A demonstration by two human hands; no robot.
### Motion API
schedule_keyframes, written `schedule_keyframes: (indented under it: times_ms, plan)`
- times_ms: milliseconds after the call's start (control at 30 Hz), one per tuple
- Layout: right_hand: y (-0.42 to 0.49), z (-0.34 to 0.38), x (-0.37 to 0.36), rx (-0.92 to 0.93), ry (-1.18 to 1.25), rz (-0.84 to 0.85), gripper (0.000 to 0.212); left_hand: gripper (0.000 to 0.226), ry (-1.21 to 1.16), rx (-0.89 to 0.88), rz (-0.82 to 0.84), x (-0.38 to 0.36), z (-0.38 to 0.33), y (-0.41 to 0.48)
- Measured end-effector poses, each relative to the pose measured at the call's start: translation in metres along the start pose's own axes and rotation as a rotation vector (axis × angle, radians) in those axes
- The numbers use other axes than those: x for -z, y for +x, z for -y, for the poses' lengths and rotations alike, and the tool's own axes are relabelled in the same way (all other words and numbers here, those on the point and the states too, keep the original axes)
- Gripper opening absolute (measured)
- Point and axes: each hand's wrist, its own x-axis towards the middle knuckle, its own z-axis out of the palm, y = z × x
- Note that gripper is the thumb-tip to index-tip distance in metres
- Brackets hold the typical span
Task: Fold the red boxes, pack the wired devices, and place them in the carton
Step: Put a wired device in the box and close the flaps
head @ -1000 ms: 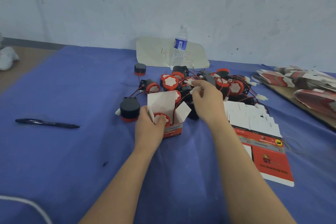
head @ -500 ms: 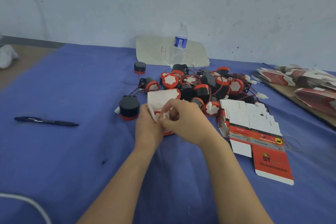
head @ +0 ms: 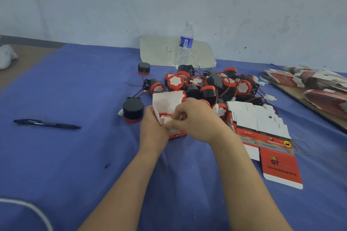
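1. Compared with one second ago, the right hand (head: 197,120) is brought from the pile of devices (head: 206,88) to the mouth of the red box (head: 177,134), and the white connector (head: 167,120) is carried along with it.
2. The box is gripped at its left wall by the left hand (head: 153,127). The connector is pinched between thumb and fingertips of the right hand, just above the wired device (head: 165,115) already seated inside.
3. The box stands on the blue cloth (head: 84,155), just in front of the pile, between a single black device (head: 133,107) on the left and the flat box blanks (head: 262,124) on the right.
4. For a good result, the wire and connector are best tucked down beside the device, so that nothing is left above the rim. The box should be kept steady by the left hand, and the flaps closed only afterwards; otherwise the wire can be caught under the lid.
5. The mouth points upward and the lid flap (head: 167,101) stands up at the far side, its white inner face toward the camera. The red-rimmed face of the device points up.
6. The long axis of the box seems to be vertical, but much of its body is hidden by the hands.
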Motion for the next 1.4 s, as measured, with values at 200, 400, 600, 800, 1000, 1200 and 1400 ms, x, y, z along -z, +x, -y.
schedule_keyframes:
  times_ms: [200, 400, 600, 800, 1000, 1200, 1400]
  plan:
    - [0.011, -0.006, -0.016, -0.140, 0.418, -0.224, 0.017, 0.015, 0.008, 0.027, -0.018, -0.003, 0.001, 0.002]
    - [0.015, -0.015, -0.017, -0.285, 0.966, -0.392, 0.014, 0.021, -0.004, -0.009, -0.018, -0.002, 0.001, 0.001]
    - [0.014, -0.021, -0.020, -0.257, 0.709, -0.518, 0.002, 0.022, 0.009, -0.003, -0.017, -0.002, 0.002, 0.001]
    - [0.015, -0.029, -0.038, -0.221, 0.034, -0.562, 0.016, 0.019, 0.015, -0.004, -0.019, -0.002, 0.001, 0.000]
    - [0.016, -0.028, -0.056, -0.252, -0.188, -0.591, 0.014, 0.023, 0.028, -0.006, -0.032, -0.003, 0.000, -0.002]
    - [0.016, -0.027, -0.058, -0.237, -0.285, -0.539, 0.017, 0.040, 0.005, 0.025, -0.031, -0.003, -0.002, -0.005]
    - [0.007, -0.032, -0.047, -0.170, -0.280, -0.359, 0.031, 0.041, 0.032, 0.052, -0.048, -0.005, -0.004, -0.004]
